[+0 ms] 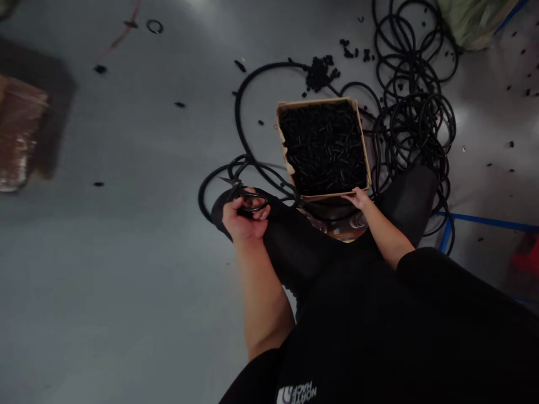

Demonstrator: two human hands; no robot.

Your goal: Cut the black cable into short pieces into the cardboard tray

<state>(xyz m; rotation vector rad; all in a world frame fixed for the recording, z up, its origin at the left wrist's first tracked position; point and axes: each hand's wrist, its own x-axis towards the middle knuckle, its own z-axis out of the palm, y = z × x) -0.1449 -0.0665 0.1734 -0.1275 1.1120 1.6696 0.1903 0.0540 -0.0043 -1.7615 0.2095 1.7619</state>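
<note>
matt cloth, dull cardboard, smooth black tubing (238, 106)
my scissors (236, 186) have greyish metal blades and smooth, faintly shiny black handles. my trousers (290, 241) look like matt cloth. the box (314, 102) is brown cardboard, ragged along one edge; the black pieces (324, 146) inside look like rubber or plastic, softly glossy. the floor (147, 269) is smooth, with a pale sheen.

Grey floor (147, 269) with tangled black tubing (415, 128) at right, black clump (319, 74) far middle, ring (154, 26) far left, scattered black bits (179, 105), blue tape (488, 221) right.
</note>
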